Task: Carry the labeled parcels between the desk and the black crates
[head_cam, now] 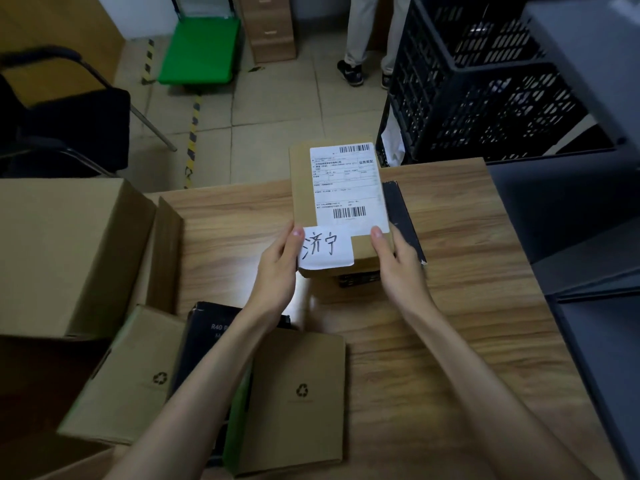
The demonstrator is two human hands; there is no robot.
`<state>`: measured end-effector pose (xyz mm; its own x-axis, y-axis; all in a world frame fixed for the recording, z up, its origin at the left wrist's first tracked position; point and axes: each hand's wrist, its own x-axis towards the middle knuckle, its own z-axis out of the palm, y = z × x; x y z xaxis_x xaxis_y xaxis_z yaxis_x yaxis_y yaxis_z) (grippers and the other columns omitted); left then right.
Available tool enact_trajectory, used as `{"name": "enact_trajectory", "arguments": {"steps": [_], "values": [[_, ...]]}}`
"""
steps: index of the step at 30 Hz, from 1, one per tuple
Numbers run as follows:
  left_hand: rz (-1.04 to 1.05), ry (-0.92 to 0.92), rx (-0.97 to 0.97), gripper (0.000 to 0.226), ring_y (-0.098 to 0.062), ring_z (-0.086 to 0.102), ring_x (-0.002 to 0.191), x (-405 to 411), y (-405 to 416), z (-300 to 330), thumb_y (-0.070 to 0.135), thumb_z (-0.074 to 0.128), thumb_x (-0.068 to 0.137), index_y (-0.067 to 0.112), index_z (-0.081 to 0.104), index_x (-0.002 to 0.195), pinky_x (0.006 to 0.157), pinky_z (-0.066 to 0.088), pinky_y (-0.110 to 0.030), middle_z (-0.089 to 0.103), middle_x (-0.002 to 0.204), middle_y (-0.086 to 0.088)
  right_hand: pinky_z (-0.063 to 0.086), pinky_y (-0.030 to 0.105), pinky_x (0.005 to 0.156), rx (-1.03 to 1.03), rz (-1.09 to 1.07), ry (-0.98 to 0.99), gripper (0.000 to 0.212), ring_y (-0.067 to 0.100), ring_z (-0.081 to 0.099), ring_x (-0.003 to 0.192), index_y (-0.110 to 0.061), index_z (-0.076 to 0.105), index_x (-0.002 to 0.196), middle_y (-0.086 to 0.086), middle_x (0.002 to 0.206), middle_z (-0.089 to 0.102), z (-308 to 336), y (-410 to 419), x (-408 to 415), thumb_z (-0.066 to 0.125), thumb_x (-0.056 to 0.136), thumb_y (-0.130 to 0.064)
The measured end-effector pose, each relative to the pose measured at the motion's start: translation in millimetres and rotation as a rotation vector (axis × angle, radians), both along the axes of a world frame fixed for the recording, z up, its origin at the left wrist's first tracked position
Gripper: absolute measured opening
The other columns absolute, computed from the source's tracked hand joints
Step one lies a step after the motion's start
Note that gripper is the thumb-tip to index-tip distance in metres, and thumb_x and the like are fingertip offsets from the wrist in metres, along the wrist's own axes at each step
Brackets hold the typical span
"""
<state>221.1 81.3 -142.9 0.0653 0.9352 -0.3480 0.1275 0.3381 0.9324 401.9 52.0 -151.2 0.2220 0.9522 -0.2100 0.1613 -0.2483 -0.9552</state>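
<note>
A brown cardboard parcel (301, 188) with a white shipping label and a handwritten white slip is held above the wooden desk (467, 306). My left hand (277, 268) grips its near left corner, thumb on the slip. My right hand (398, 265) grips its near right corner, thumb on the label's edge. Under the parcel lies a black flat box (403, 216). The black crates (485, 84) are stacked beyond the desk's far right corner.
Two brown boxes with recycling marks (301, 393) (131, 375) and a black box (204, 341) lie at the desk's near left. A large open carton (62, 251) stands at left. Behind the desk are a chair (62, 126), a green cart (201, 50) and a person's legs (360, 36).
</note>
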Motion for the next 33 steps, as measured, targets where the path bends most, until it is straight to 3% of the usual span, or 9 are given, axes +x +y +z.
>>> {"name": "enact_trajectory", "arguments": {"steps": [4,8,11,15,17,20,25,30,33], "values": [[0.018,-0.013,0.057,0.053,-0.016,0.065,0.120,-9,1,39,0.048,0.047,0.105,0.012,0.057,0.142,0.110,0.047,-0.045,0.071,0.128,0.003,0.043,0.017,0.101,0.125,-0.036,-0.005,0.037,-0.008,0.056,0.119,-0.026,0.052,0.142,-0.019,0.128,0.064,43,1,-10,0.043,0.107,-0.034],[0.023,-0.042,0.199,0.044,-0.014,0.066,0.117,-26,1,111,0.041,0.047,0.106,0.011,0.063,0.134,0.110,0.047,-0.048,0.074,0.121,0.004,0.039,0.009,0.098,0.272,-0.031,-0.011,0.034,-0.016,0.051,0.118,-0.031,0.050,0.140,-0.026,0.128,0.060,116,0,-28,0.043,0.107,-0.033],[0.021,-0.070,0.335,0.057,-0.017,0.062,0.126,-41,-1,183,0.047,0.050,0.102,0.011,0.052,0.147,0.112,0.045,-0.051,0.067,0.135,0.000,0.037,0.003,0.093,0.389,-0.026,-0.015,0.033,-0.020,0.051,0.114,-0.028,0.049,0.140,-0.023,0.127,0.060,185,-3,-42,0.044,0.107,-0.028],[0.004,-0.127,0.534,0.079,-0.014,0.055,0.134,-56,1,284,0.069,0.057,0.087,0.023,0.048,0.151,0.115,0.042,-0.048,0.059,0.145,0.005,0.042,0.027,0.109,0.548,-0.052,-0.048,0.043,0.000,0.055,0.125,-0.019,0.048,0.145,-0.011,0.136,0.061,278,-4,-58,0.043,0.106,-0.037],[-0.013,-0.148,0.619,0.079,-0.012,0.054,0.134,-61,-2,330,0.072,0.057,0.084,0.028,0.050,0.150,0.115,0.042,-0.046,0.059,0.144,0.009,0.041,0.029,0.112,0.623,-0.057,-0.022,0.047,0.001,0.053,0.128,-0.018,0.045,0.147,-0.007,0.141,0.058,323,-6,-64,0.043,0.106,-0.040],[-0.050,-0.147,0.730,0.060,-0.005,0.049,0.137,-66,-7,392,0.063,0.048,0.099,0.035,0.045,0.152,0.116,0.040,-0.035,0.054,0.149,0.013,0.043,0.021,0.107,0.734,-0.044,0.002,0.037,-0.004,0.054,0.124,-0.027,0.046,0.142,-0.013,0.136,0.060,384,-13,-74,0.040,0.107,-0.036],[-0.129,-0.140,0.784,0.070,-0.006,0.040,0.144,-75,-7,468,0.086,0.044,0.084,0.056,0.037,0.147,0.123,0.029,-0.044,0.044,0.155,0.019,0.042,0.007,0.096,0.868,-0.047,0.021,0.040,-0.007,0.054,0.122,-0.022,0.041,0.148,-0.013,0.134,0.060,464,-18,-84,0.036,0.109,-0.027],[-0.108,-0.129,0.878,0.053,0.005,0.026,0.143,-85,-16,507,0.054,0.034,0.105,0.043,0.028,0.156,0.116,0.021,-0.021,0.029,0.157,0.024,0.040,0.008,0.100,0.923,-0.055,0.017,0.043,-0.011,0.050,0.124,-0.024,0.037,0.152,-0.023,0.133,0.058,499,-14,-96,0.035,0.109,-0.031],[-0.092,-0.136,0.906,0.059,0.002,0.025,0.148,-95,-16,507,0.057,0.034,0.102,0.039,0.028,0.158,0.125,0.020,-0.030,0.029,0.162,0.020,0.038,0.027,0.114,0.913,-0.027,0.028,0.046,-0.005,0.049,0.130,-0.028,0.033,0.154,-0.018,0.139,0.057,503,-14,-106,0.036,0.108,-0.035]]}}
